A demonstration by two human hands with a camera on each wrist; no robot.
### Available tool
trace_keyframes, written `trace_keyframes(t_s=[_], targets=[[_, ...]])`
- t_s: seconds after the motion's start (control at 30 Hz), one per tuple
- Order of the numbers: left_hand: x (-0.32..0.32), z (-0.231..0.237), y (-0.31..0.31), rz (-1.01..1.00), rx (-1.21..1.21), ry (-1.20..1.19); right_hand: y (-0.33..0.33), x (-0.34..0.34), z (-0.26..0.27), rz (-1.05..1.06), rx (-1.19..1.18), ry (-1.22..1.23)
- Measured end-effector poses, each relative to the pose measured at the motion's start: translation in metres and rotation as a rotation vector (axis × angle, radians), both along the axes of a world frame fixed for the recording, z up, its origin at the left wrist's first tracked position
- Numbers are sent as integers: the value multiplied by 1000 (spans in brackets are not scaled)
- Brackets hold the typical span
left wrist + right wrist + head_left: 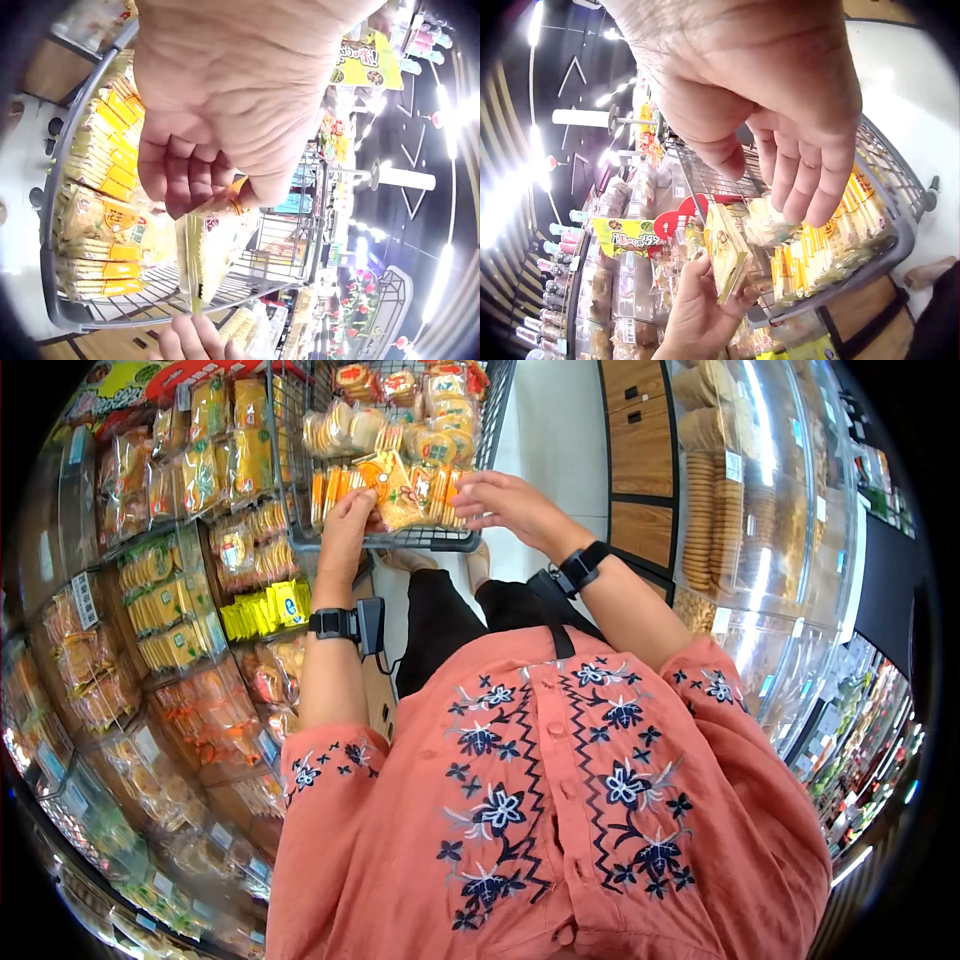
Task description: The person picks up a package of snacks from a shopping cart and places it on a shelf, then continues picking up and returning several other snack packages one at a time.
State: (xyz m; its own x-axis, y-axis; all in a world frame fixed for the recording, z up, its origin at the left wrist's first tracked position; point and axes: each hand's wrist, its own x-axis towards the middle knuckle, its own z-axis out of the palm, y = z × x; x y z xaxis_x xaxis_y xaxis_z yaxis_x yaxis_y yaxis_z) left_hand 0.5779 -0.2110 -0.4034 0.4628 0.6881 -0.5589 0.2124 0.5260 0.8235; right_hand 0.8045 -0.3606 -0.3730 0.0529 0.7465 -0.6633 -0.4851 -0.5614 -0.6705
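My left hand [350, 530] grips a flat, clear-wrapped pack of biscuits [404, 500] with orange print, thumb on one face and fingers curled behind. The pack is held up over the near end of a wire shopping cart [428, 543]. To its right my right hand [515, 507] hovers with relaxed fingers and nothing in them. In the right wrist view those fingers [816, 184] hang over a row of similar orange-and-cream packs [810, 255] standing along the cart's near end. From the left wrist, the held biscuit pack [217, 244] appears edge-on.
Farther inside the cart lie bags of round biscuits [345, 430] and red-labelled packs [357, 382]. Shelves of bagged snacks [205, 475] line the left side, with yellow packets [268, 610] among them. Clear bins of biscuits [712, 510] stand over wooden drawers [640, 530] on the right.
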Motion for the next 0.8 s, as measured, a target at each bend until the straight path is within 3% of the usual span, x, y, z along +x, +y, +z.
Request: trace_keyframes(t_s=[0.27, 0.4, 0.5, 0.53, 0.6, 0.67, 0.8], targets=[[25, 24, -24, -171, 23, -70, 21, -14, 5, -7, 81, 185], [35, 36, -31, -216, 112, -25, 17, -12, 8, -117, 46, 198], [30, 4, -16, -104, 155, 31, 6, 4, 3, -218, 46, 175], [25, -14, -9, -127, 237, 157, 1, 15, -8, -231, 55, 182], [16, -62, 6, -251, 397, 335, -9, 26, -16, -255, 45, 158], [15, -77, 6, -375, 526, 423, -16, 30, -15, -273, 41, 146], [27, -107, -3, -573, 543, 654, -25, 29, -3, -293, 20, 119]])
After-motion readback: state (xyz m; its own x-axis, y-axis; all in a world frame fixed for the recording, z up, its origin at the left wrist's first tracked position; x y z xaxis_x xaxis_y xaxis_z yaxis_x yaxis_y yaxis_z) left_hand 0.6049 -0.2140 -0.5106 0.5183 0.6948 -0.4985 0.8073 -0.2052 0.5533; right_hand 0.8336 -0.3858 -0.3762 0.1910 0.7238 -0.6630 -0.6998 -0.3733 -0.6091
